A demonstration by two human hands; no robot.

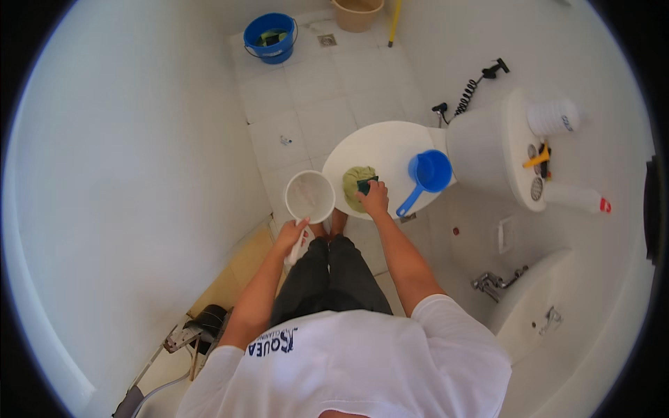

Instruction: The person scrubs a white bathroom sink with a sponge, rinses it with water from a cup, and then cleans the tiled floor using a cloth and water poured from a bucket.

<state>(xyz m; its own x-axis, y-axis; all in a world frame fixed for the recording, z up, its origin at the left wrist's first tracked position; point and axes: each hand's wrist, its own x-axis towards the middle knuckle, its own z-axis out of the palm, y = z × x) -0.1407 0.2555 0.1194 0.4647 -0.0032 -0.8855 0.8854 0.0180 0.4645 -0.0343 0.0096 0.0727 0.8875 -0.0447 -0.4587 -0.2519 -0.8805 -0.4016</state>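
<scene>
My left hand (292, 235) is closed round the handle of a white dipper (310, 197), whose round bowl points away from me over the floor. On the closed white toilet lid (390, 136) lies a crumpled light green cloth (355, 182). My right hand (376, 198) pinches a dark green scouring pad (366, 184) just over the cloth; whether the pad touches the cloth I cannot tell. To the right of that hand a blue dipper (430, 171) rests on the lid, its handle toward me.
A blue bucket (270, 38) and a tan bucket (357, 14) stand by the floor drain (327, 40). On the toilet tank (488, 143) are a white container (552, 117), a yellow-handled tool (537, 159) and a white bottle (573, 196). A washbasin (533, 306) is at the lower right, a black bidet sprayer (495, 68) on the wall.
</scene>
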